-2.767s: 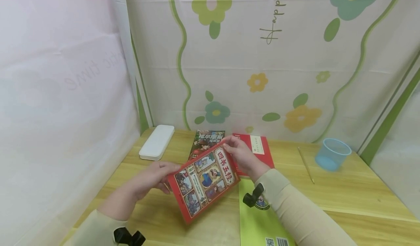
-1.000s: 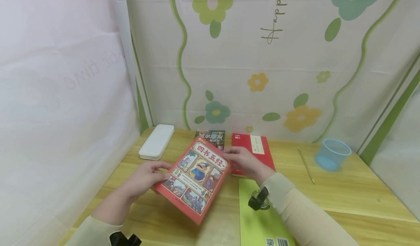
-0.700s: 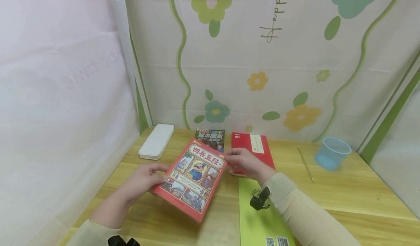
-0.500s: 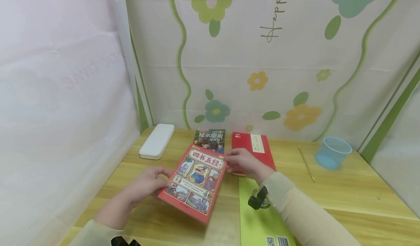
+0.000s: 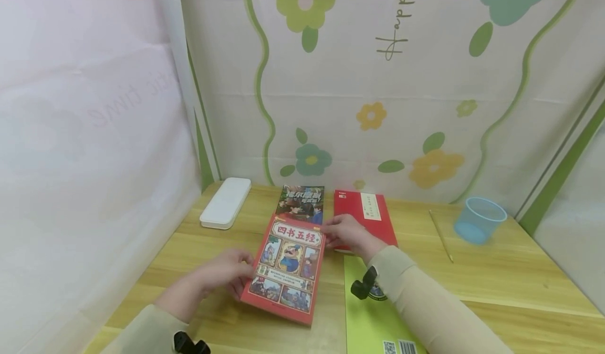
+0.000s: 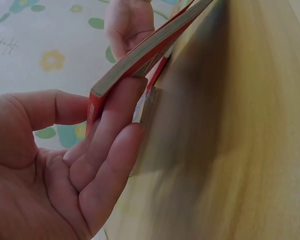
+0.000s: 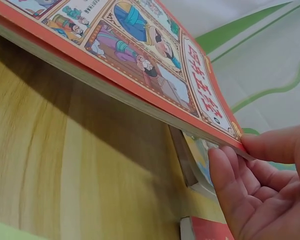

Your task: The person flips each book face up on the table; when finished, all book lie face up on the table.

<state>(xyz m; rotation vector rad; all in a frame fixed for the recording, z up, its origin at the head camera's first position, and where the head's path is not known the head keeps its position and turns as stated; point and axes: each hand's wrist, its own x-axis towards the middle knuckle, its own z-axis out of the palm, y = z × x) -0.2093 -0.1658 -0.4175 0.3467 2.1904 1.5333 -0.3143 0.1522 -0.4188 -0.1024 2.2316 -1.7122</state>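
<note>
A red picture-covered book point(image 5: 289, 262) is held face up between my two hands, tilted a little above the wooden table. My left hand point(image 5: 226, 276) pinches its lower left edge; in the left wrist view the thumb lies on one side and curled fingers point(image 6: 117, 110) support the other. At the upper right corner, my right hand point(image 5: 351, 234) pinches the book between thumb point(image 7: 270, 145) and fingers. Just behind the held book lies a dark illustrated book point(image 5: 301, 202), its lower end hidden. A red book with a pale label point(image 5: 344, 207) lies beside it, partly behind my right hand.
A yellow-green book point(image 5: 371, 325) lies at the front, partly under my right forearm. To the back left is a white case point(image 5: 226, 202). A pencil point(image 5: 441, 238) and a blue translucent cup point(image 5: 479, 221) are on the right. Printed curtains stand behind and beside the table point(image 5: 510, 275).
The red picture-covered book has turned straighter and come down toward me, uncovering more of the dark book behind it. My left hand has shifted lower and right with it; both hands keep hold.
</note>
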